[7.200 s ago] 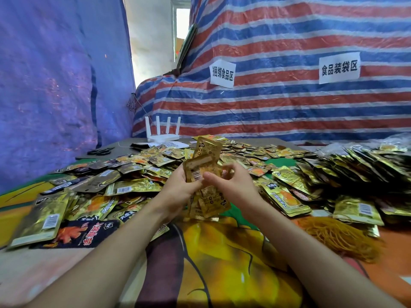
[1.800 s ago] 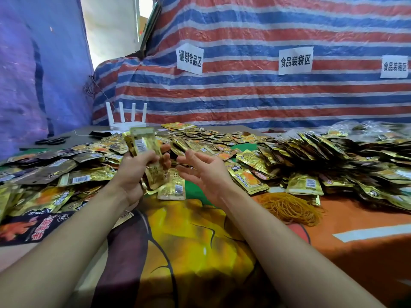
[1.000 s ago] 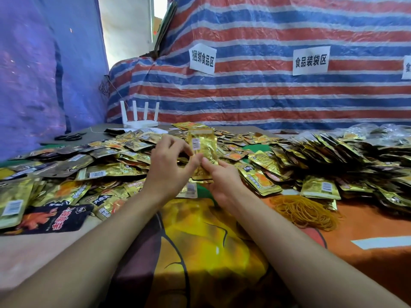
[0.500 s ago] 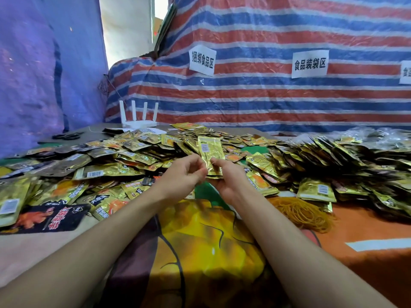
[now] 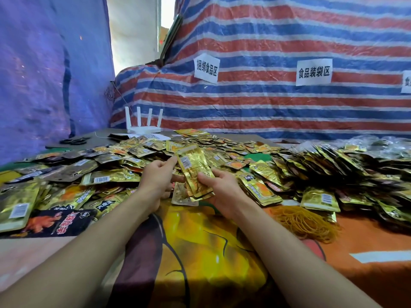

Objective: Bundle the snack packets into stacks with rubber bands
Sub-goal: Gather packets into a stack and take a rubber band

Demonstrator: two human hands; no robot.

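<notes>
Stack of gold packets (image 5: 193, 172): you hold it in both grips, raised just clear of the surface (image 5: 200, 252) and tilted so its top end leans away from you and to the left. Your right grip (image 5: 222, 185) is curled round the stack's lower end, thumb laid across the front face and fingers underneath. Your left grip (image 5: 155, 176) pinches the upper left edge, thumb tip against the top packet beside its barcode, the other fingers curled behind.

Directly below the stack a single gold packet (image 5: 181, 196) lies flat on the surface's yellow-and-orange printed cover. Near your right forearm sits a heap of tan rubber bands (image 5: 304, 221), apart from both grips. Loose packets (image 5: 100, 172) spread across the left and far side of the surface. On the right a deeper pile of packets (image 5: 333, 161) leans in overlapping rows.

At the far left stand a white router (image 5: 142, 127) with four antennas and, closer to the blue tarp (image 5: 44, 74), black scissors (image 5: 74, 141). Behind the surface hangs a striped tarp (image 5: 266, 107) bearing white paper signs (image 5: 313, 72).
</notes>
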